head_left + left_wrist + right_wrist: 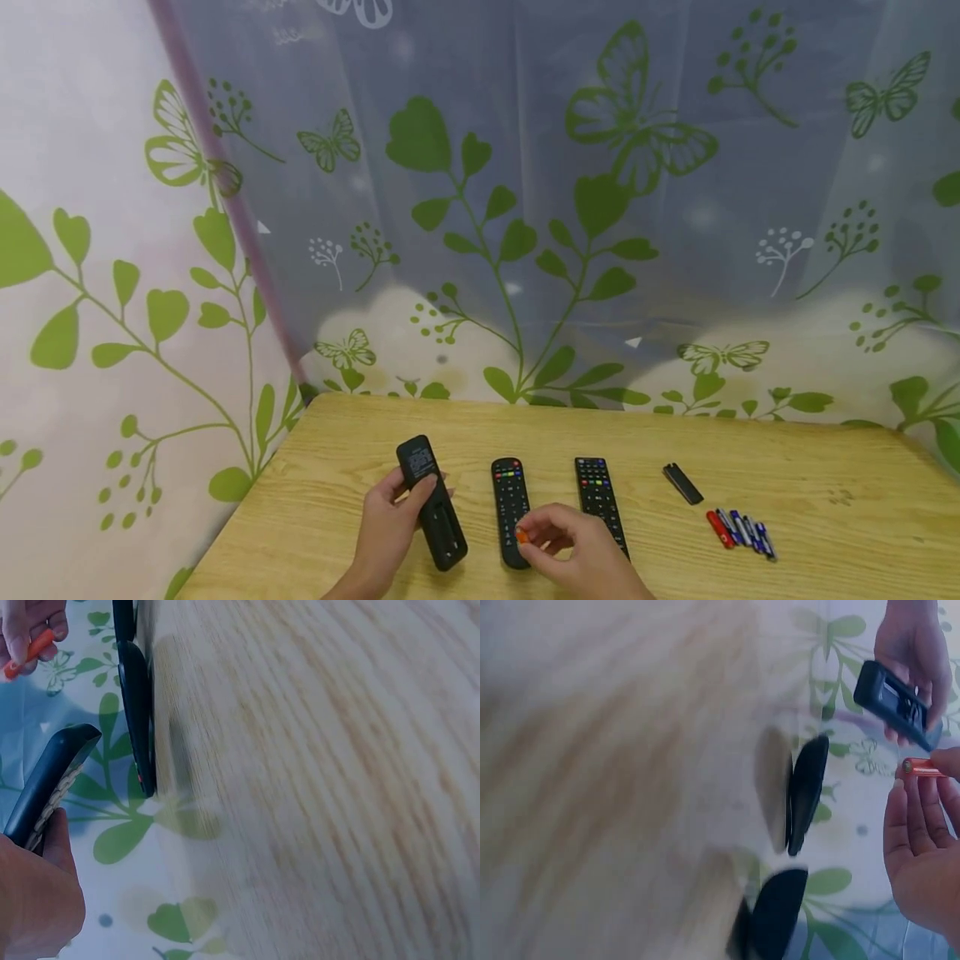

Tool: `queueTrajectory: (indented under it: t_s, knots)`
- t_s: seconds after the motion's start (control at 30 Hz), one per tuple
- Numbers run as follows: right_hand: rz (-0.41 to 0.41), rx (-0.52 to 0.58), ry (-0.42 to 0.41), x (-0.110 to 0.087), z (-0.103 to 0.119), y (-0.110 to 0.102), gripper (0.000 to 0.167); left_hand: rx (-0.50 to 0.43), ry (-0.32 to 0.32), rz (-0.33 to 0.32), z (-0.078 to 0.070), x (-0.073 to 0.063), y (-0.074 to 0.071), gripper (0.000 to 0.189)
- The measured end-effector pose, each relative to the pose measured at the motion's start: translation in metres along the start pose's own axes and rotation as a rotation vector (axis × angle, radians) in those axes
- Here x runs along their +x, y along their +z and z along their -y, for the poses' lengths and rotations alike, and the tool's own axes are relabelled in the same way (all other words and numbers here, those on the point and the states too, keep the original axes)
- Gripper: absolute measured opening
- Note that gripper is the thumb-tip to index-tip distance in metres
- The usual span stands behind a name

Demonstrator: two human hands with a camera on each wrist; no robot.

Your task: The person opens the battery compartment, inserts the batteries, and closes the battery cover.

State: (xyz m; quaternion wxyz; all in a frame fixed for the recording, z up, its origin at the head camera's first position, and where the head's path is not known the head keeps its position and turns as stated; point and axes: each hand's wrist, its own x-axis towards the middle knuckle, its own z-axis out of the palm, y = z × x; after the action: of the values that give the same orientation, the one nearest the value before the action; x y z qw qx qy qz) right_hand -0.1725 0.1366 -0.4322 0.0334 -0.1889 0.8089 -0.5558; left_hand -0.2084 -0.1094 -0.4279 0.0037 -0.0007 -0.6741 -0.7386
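My left hand (392, 518) grips a black remote control (427, 492) with its back turned up. The battery compartment (444, 527) of this remote lies uncovered, and I see no battery in it. Between thumb and fingertips, my right hand (581, 546) pinches an orange-red battery (522, 536). In the right wrist view one end of the battery (919, 767) shows, apart from the remote (892, 701). Beneath the right hand a second black remote (512, 500) lies face up on the table. A third remote (600, 492), also face up, is partly hidden by that hand.
On the wooden table (337, 450), a small black battery cover (682, 483) lies to the right. Near it are a red battery (720, 529) and several blue-and-silver batteries (742, 529) in a row. A patterned curtain (465, 250) hangs behind the table.
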Motion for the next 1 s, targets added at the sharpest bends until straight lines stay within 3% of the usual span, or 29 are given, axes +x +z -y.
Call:
queueTrajectory:
  t_s: [0.4, 0.7, 1.0]
  knots:
    - [0.026, 0.174, 0.118, 0.017, 0.013, 0.047, 0.020, -0.006, 0.001, 0.011, -0.001, -0.004, 0.004, 0.044]
    - [0.002, 0.093, 0.163, 0.026, 0.019, 0.061, 0.019, -0.018, 0.018, 0.026, 0.000, -0.004, 0.004, 0.045]
    - [-0.090, 0.010, 0.108, 0.027, 0.021, 0.070, 0.011, -0.036, 0.017, 0.031, 0.001, -0.004, 0.004, 0.046]
